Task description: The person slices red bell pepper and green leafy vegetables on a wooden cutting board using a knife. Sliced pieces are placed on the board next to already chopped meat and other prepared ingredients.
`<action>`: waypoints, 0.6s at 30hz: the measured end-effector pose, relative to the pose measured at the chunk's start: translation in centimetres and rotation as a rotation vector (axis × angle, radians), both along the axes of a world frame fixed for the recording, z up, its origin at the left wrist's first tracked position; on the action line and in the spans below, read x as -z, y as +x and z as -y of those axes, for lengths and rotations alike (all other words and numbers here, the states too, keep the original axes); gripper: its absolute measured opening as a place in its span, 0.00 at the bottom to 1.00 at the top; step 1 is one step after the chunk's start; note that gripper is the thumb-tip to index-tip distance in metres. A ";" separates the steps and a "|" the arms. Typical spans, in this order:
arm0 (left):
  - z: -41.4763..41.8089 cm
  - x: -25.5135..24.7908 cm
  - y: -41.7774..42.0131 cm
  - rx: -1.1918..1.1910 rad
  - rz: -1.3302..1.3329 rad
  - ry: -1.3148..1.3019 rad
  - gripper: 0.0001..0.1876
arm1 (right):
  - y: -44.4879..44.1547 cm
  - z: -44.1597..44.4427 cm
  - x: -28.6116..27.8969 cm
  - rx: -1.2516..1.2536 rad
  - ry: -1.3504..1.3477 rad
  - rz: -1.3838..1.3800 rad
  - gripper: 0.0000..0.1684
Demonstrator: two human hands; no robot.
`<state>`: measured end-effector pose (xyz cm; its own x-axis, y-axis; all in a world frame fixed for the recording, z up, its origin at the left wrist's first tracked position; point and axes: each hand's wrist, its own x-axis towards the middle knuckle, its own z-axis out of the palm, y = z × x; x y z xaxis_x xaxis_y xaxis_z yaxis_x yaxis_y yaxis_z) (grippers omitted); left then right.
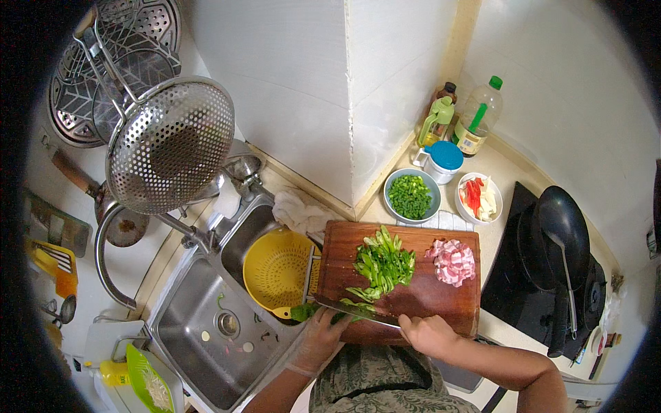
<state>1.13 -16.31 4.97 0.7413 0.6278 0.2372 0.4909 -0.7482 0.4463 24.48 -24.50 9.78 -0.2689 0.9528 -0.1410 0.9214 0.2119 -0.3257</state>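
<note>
My right hand (431, 336) grips a kitchen knife (371, 317) over the near part of a wooden cutting board (444, 310). The blade points left, beside the fingers of my left hand (323, 335). Those fingers hold a green pepper (303, 312) at the board's near left corner; hand and blade hide part of it. What looks like a thin clear glove covers the left hand. Sliced green pepper (386, 260) lies heaped mid-board, with a few loose slices (364, 295) close to the blade. Sliced raw, fatty meat (453, 262) is piled at the right.
Left of the board, a yellow colander (276, 268) sits in the double sink (186, 315). Behind stand a bowl of chopped greens (410, 197), a bowl of red and pale slices (479, 199), a blue-lidded jar (444, 161) and bottles. A wok (532, 248) occupies the stove. A perforated strainer (170, 147) hangs upper left.
</note>
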 end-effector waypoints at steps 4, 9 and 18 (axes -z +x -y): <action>0.1 -0.9 -0.1 0.052 -0.022 -0.038 0.27 | -0.1 0.0 0.1 -0.010 -0.150 0.056 0.10; 0.3 -1.3 0.1 0.050 -0.040 -0.047 0.25 | -0.7 -0.6 2.4 0.021 -0.164 0.044 0.11; 0.0 0.5 -0.6 -0.034 0.047 0.060 0.20 | -1.3 -1.0 3.0 0.177 -0.072 -0.142 0.15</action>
